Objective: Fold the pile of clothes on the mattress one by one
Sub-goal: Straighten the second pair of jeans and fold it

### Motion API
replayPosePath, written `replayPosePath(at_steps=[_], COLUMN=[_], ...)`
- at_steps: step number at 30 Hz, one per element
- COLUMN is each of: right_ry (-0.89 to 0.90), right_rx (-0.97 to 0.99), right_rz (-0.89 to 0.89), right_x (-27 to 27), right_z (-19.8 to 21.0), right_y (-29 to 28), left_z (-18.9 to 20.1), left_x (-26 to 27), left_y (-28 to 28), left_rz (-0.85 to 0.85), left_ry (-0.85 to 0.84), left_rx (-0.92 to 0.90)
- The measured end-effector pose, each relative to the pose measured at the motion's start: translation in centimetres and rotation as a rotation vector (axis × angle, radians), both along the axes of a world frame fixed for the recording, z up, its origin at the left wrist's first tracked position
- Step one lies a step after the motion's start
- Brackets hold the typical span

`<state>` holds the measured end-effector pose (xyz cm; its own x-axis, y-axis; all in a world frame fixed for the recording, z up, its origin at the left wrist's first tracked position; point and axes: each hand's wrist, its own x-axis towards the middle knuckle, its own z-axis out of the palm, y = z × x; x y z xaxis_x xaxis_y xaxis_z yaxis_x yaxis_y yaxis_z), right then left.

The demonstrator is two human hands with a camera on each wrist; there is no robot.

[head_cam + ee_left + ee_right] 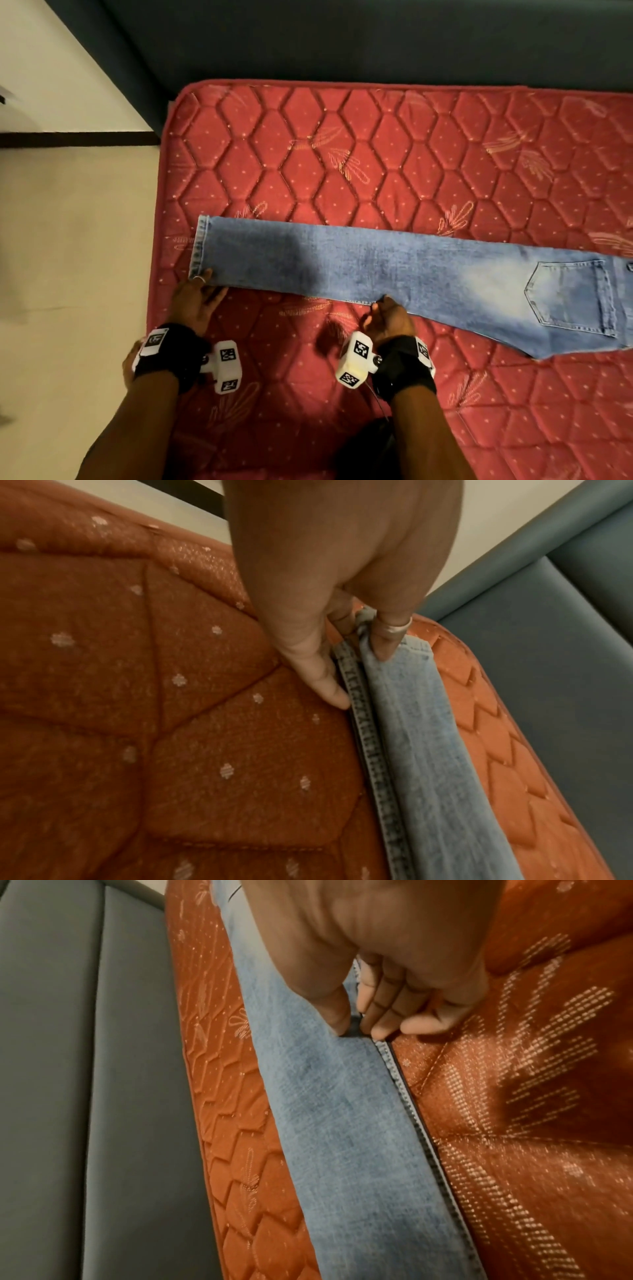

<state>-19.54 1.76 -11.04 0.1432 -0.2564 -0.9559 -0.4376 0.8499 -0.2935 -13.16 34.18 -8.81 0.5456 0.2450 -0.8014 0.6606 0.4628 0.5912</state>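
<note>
Left hand [197, 301] sits nearest me at the hem corner of the jeans [394, 270], and from the left wrist view I see its fingers [385, 645] curled over the denim edge with the thumb against the seam, so it grips the hem. My right hand [388, 320] is partway along the near seam, about mid-leg, thumb and fingertips [380, 1031] pinching the edge of the cloth.

Progress, as I judge it: the jeans lie flat across the mattress [342, 154], the legs apparently stacked one on the other, a back pocket [568, 298] facing up. So the lengthwise fold looks done, and the crosswise folds, hem toward waist, are not yet made. The seam edges look fairly well lined up.

Beyond the jeans I see only bare quilting up to the far rim and then a dark wall [376, 37]. No pile of clothes shows anywhere, so I cannot say how many pieces are finished or waiting. The waistband runs off the right edge of the head view, and whether a second leg truly lies underneath is hidden from me.
</note>
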Motion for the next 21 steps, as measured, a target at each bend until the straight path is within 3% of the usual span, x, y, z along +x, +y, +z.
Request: replayPosePath(at_steps=[4, 11, 18, 20, 21], right_ry=[0.006, -0.148, -0.082, -0.070, -0.076], right_rx=[0.062, 0.100, -0.091, -0.131, -0.150], right_rz=[-0.075, -0.230, 0.012, 0.041, 0.014], right_x=[-0.5, -1.2, -3.9, -4.8, -5.5], right_z=[-0.1, 1.0, -0.6, -0.4, -0.2], right_y=[-0.1, -0.5, -2.3, -4.2, -5.7], left_z=[-0.1, -0.4, -1.7, -2.2, -2.1], left_x=[0.1, 0.6, 0.9, 0.9, 0.6], left_y=[-0.1, 0.2, 0.7, 0.8, 0.2], left_rz=[0.010, 0.007, 0.073, 0.006, -0.146], left_ry=[0.024, 0.019, 0.043, -0.018, -0.051], left_rx=[-0.011, -0.025, -0.008, -0.018, 0.117])
